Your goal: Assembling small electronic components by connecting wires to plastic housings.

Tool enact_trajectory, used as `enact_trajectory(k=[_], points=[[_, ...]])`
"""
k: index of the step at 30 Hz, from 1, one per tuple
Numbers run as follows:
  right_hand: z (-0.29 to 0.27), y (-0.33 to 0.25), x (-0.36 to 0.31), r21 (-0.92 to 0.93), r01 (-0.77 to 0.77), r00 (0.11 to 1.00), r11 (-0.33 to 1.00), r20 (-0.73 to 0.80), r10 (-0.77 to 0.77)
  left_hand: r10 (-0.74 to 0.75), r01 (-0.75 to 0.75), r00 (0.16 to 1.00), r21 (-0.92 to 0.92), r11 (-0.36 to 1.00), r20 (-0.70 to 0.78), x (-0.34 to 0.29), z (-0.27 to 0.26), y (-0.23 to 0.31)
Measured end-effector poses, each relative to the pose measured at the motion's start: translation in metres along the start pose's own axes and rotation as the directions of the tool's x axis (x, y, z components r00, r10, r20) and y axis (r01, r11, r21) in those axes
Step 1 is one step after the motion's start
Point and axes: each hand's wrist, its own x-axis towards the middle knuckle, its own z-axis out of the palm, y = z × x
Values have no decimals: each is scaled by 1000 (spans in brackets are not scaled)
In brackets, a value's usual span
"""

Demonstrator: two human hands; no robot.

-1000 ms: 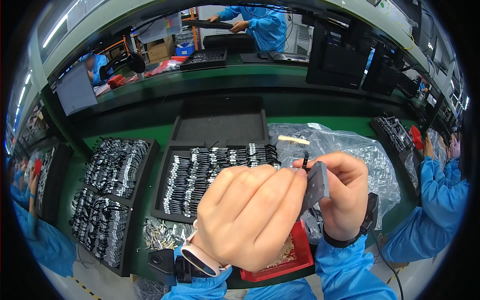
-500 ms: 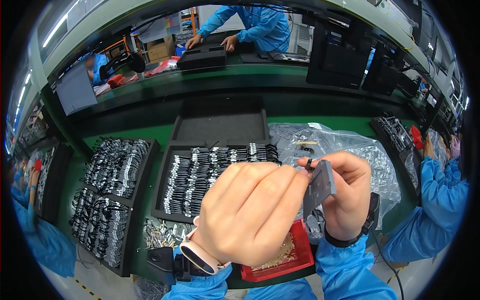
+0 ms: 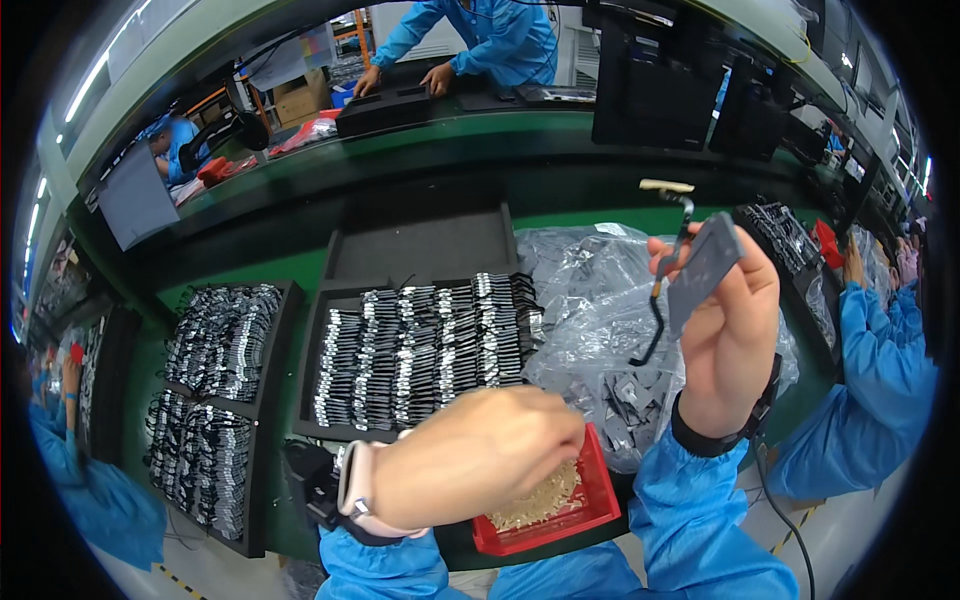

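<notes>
Right hand clamping gray plate and black cable above plastic bag; cream strip sitting at cable's far end. Left hand hovering over near red bin; cannot tell its grip. Parts apparently filling most of black tray left of bag.

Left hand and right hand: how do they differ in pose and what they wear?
The left hand is low, back up, over the red bin, its grip hidden; the right hand is raised higher, gripping a grey plate. The left wrist has a pale-banded watch, the right a black band. Both come out of blue sleeves.
</notes>
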Motion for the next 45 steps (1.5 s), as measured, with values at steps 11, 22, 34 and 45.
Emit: enact_trajectory(k=[11,22,34,45], points=[[-14,-6,2,-15,-12,1000,1000,-9,12,-133,73,940,194,978,315,28,51,-25],[-6,-9,-1,-96,-19,1000,995,-24,17,-119,71,967,211,975,227,24,58,-26],[-2,-9,-4,-112,-44,999,993,-1,44,-128,85,973,217,973,192,21,56,-27],[2,-6,-4,-142,-50,999,989,-5,50,-164,112,953,204,972,256,24,41,-21]])
